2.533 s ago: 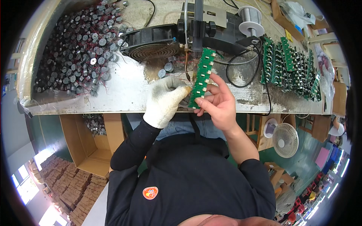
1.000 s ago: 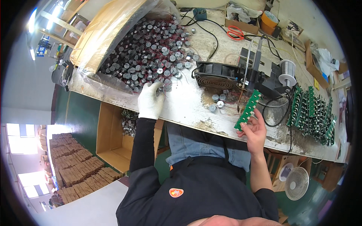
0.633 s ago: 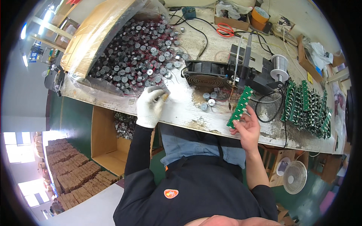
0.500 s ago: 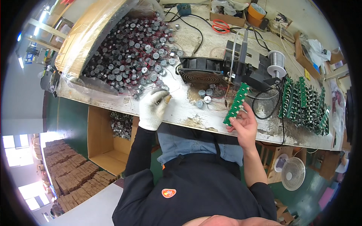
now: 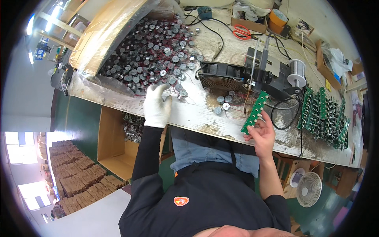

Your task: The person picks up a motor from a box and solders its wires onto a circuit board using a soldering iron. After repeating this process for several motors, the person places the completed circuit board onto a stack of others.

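Note:
My left hand point(image 5: 157, 108), in a white glove, is at the near edge of a pile of small round silver parts with red wires point(image 5: 158, 59). Its thumb stands apart from the fingers, and I see nothing between them. The fingertips are next to the closest parts. In my bare right hand point(image 5: 263, 136) is a green circuit board strip point(image 5: 256, 112), pinched near its lower end and tilted over the bench edge. Several loose round parts point(image 5: 226, 106) lie between the hands on the worn white bench point(image 5: 189, 114).
Behind the board stand a black box fan point(image 5: 222, 82), a soldering iron point(image 5: 265, 51) and a solder spool point(image 5: 296, 71). More green circuit boards point(image 5: 323, 112) are stacked at the right. Red-handled scissors point(image 5: 241, 32) lie at the back. A cardboard box point(image 5: 110, 146) sits below the bench.
My left hand has moved up to the pile's edge, its thumb now farther from the fingers. My right hand still holds the circuit board strip. The whole view has shifted slightly.

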A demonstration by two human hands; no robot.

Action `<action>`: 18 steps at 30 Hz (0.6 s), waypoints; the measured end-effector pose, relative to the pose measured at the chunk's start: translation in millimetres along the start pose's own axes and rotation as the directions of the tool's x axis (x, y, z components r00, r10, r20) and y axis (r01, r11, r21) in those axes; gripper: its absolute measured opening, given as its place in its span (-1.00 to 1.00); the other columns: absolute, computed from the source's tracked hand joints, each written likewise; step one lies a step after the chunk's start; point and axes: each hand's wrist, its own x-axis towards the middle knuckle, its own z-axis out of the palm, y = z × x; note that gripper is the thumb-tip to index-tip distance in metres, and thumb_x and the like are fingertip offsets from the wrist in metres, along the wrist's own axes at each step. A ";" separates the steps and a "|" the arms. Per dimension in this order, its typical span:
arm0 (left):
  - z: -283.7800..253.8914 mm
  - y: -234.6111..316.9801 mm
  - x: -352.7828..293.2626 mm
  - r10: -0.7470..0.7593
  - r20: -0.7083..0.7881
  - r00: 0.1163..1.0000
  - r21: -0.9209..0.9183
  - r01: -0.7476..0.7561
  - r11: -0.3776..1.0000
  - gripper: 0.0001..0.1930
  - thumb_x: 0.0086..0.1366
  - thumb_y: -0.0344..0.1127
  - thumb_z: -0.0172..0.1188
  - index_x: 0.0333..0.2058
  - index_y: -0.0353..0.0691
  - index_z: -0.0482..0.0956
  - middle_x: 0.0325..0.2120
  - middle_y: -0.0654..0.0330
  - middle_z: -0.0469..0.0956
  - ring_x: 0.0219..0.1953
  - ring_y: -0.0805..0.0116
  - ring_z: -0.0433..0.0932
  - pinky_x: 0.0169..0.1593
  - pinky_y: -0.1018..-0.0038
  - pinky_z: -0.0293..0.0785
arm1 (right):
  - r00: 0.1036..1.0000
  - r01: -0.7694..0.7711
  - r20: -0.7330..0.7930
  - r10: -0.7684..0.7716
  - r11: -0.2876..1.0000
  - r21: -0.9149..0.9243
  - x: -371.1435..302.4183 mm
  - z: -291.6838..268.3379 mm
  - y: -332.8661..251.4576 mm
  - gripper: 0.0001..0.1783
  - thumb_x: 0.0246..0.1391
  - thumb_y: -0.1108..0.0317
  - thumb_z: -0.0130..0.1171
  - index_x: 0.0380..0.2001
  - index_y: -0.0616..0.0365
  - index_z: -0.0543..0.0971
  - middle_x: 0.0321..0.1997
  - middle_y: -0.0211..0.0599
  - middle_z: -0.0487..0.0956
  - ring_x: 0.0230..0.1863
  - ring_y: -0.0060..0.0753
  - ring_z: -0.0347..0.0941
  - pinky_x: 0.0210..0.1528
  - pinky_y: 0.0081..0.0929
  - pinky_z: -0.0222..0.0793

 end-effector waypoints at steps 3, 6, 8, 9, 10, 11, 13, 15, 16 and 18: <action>6.2 -3.1 7.1 0.030 0.023 0.999 0.088 -0.032 0.996 -0.74 0.01 -0.43 0.26 -0.25 -0.14 0.58 -0.19 0.08 0.46 -0.18 0.08 0.52 -0.12 0.33 0.46 | 1.000 0.004 -0.006 -0.004 1.000 -0.004 -0.1 -0.4 -0.7 -0.28 0.01 0.67 0.10 0.24 0.28 0.10 -0.22 -0.10 0.49 -0.49 -0.49 0.52 -0.51 -0.62 0.51; 8.2 -9.5 15.3 -0.003 0.105 0.995 0.128 -0.010 0.992 -0.83 0.03 -0.40 0.26 -0.33 -0.14 0.61 -0.22 0.10 0.47 -0.18 0.08 0.52 -0.14 0.32 0.46 | 1.000 0.013 0.003 -0.013 1.000 0.000 -0.2 -0.6 -0.9 -0.29 0.02 0.67 0.10 0.24 0.29 0.10 -0.22 -0.11 0.49 -0.50 -0.48 0.52 -0.51 -0.62 0.50; 7.2 -14.0 18.7 0.017 0.070 0.997 0.132 -0.026 0.991 -0.87 0.06 -0.37 0.25 -0.36 -0.15 0.61 -0.28 0.12 0.52 -0.22 0.10 0.54 -0.18 0.33 0.47 | 1.000 0.012 0.003 -0.012 1.000 0.001 -0.2 -0.8 -1.1 -0.29 0.02 0.67 0.10 0.24 0.29 0.10 -0.22 -0.11 0.49 -0.50 -0.48 0.52 -0.52 -0.62 0.50; 5.8 -16.2 19.6 0.011 0.042 0.999 0.083 -0.014 0.996 -0.87 0.06 -0.37 0.25 -0.36 -0.16 0.61 -0.32 0.11 0.54 -0.25 0.11 0.55 -0.19 0.33 0.47 | 1.000 0.004 0.004 -0.004 1.000 0.003 -0.4 -0.8 -1.0 -0.29 0.02 0.66 0.11 0.24 0.29 0.10 -0.23 -0.11 0.49 -0.50 -0.48 0.52 -0.52 -0.63 0.50; 4.7 -18.0 19.9 0.002 0.017 1.000 0.027 -0.002 1.000 -0.87 0.07 -0.36 0.25 -0.35 -0.18 0.61 -0.35 0.10 0.56 -0.29 0.12 0.57 -0.21 0.34 0.48 | 1.000 0.005 0.002 -0.005 1.000 0.003 -0.3 -0.9 -1.0 -0.29 0.02 0.66 0.11 0.24 0.29 0.10 -0.23 -0.11 0.49 -0.50 -0.48 0.52 -0.52 -0.63 0.50; 3.5 -19.5 19.4 -0.044 -0.006 0.999 -0.031 0.043 0.999 -0.86 0.09 -0.35 0.24 -0.34 -0.20 0.59 -0.41 0.09 0.60 -0.35 0.11 0.59 -0.23 0.34 0.49 | 1.000 0.008 0.005 -0.008 1.000 0.000 -0.3 -0.9 -1.0 -0.29 0.02 0.66 0.11 0.24 0.29 0.10 -0.22 -0.10 0.49 -0.50 -0.48 0.52 -0.52 -0.63 0.49; 0.5 -23.2 18.8 -0.078 0.027 0.997 -0.037 0.079 0.996 -0.85 0.10 -0.35 0.24 -0.33 -0.21 0.59 -0.40 0.08 0.60 -0.34 0.10 0.59 -0.23 0.35 0.49 | 1.000 0.007 0.009 -0.007 1.000 -0.002 -0.6 -0.8 -0.7 -0.29 0.02 0.66 0.11 0.24 0.29 0.10 -0.22 -0.10 0.49 -0.50 -0.47 0.52 -0.52 -0.63 0.49; -2.5 -27.5 17.6 -0.095 0.054 0.994 -0.054 0.098 0.994 -0.84 0.10 -0.35 0.24 -0.31 -0.21 0.59 -0.38 0.06 0.61 -0.34 0.10 0.60 -0.24 0.35 0.50 | 1.000 0.010 -0.001 -0.010 1.000 -0.009 -0.5 -0.8 -0.6 -0.29 0.02 0.65 0.11 0.24 0.28 0.10 -0.22 -0.10 0.49 -0.50 -0.48 0.52 -0.52 -0.63 0.49; -3.1 -29.4 16.6 -0.023 0.048 0.999 -0.023 0.024 0.999 -0.83 0.10 -0.35 0.24 -0.30 -0.22 0.58 -0.38 0.06 0.61 -0.33 0.10 0.60 -0.24 0.36 0.50 | 1.000 0.009 0.004 -0.009 1.000 -0.012 -0.3 -0.8 -0.5 -0.29 0.02 0.65 0.11 0.24 0.28 0.10 -0.22 -0.10 0.49 -0.50 -0.48 0.52 -0.52 -0.63 0.49; -3.6 -33.1 14.9 0.051 0.045 0.998 0.008 -0.051 0.999 -0.82 0.10 -0.36 0.24 -0.29 -0.22 0.58 -0.37 0.05 0.61 -0.32 0.09 0.60 -0.24 0.37 0.50 | 1.000 0.011 0.010 -0.011 1.000 -0.014 -0.1 -1.0 -0.5 -0.29 0.02 0.65 0.10 0.24 0.28 0.10 -0.22 -0.10 0.49 -0.50 -0.49 0.52 -0.52 -0.63 0.49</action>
